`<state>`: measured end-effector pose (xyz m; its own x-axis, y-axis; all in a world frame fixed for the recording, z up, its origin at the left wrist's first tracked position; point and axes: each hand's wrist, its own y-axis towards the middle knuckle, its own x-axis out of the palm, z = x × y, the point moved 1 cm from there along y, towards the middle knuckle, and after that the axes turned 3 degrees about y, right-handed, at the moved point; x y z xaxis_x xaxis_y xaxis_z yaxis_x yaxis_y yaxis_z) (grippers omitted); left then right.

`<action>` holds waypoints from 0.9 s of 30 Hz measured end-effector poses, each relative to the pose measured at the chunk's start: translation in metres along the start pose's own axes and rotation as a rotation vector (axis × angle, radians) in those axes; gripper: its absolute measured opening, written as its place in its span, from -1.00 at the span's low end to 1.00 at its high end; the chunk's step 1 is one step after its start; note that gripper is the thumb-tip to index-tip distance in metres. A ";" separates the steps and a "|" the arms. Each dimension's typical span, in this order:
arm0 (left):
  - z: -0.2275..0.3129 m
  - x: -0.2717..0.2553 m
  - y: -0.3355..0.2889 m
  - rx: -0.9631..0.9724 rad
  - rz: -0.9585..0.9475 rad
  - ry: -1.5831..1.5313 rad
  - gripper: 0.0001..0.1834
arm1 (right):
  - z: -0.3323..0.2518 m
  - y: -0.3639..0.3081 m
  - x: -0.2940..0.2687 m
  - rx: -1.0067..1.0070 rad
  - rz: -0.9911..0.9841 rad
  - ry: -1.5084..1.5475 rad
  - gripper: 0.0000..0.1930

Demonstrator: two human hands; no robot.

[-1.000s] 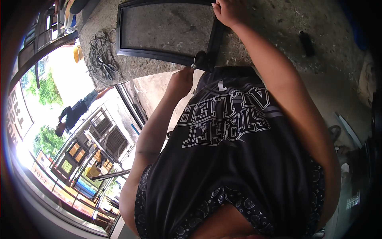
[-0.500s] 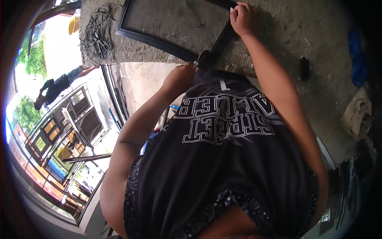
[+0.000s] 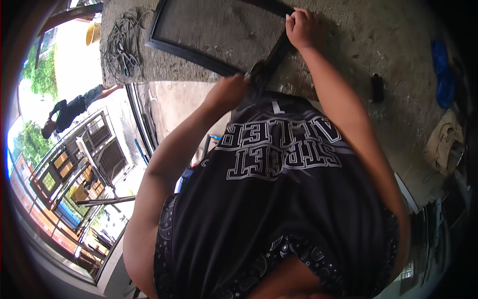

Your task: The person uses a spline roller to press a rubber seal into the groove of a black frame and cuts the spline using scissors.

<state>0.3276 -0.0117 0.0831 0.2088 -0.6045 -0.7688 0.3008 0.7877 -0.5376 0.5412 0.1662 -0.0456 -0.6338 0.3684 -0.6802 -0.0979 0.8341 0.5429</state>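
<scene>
While right hand grips its bar, dark rectangular frame lies flat; left hand seemingly closed.

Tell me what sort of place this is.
Probably a small metalwork or welding shop open to the street: a dark metal frame lies on the rough concrete floor, a coil of cable beside it, and barred metal gates stand outside.
</scene>
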 end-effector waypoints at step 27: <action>0.029 -0.058 0.108 0.050 0.032 0.183 -0.64 | -0.010 0.002 -0.019 0.154 0.068 -0.044 -0.74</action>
<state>0.3753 0.1051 0.0793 0.0480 -0.5435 -0.8380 0.3436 0.7968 -0.4971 0.5459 0.1565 -0.0269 -0.6002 0.4406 -0.6675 0.0646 0.8585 0.5087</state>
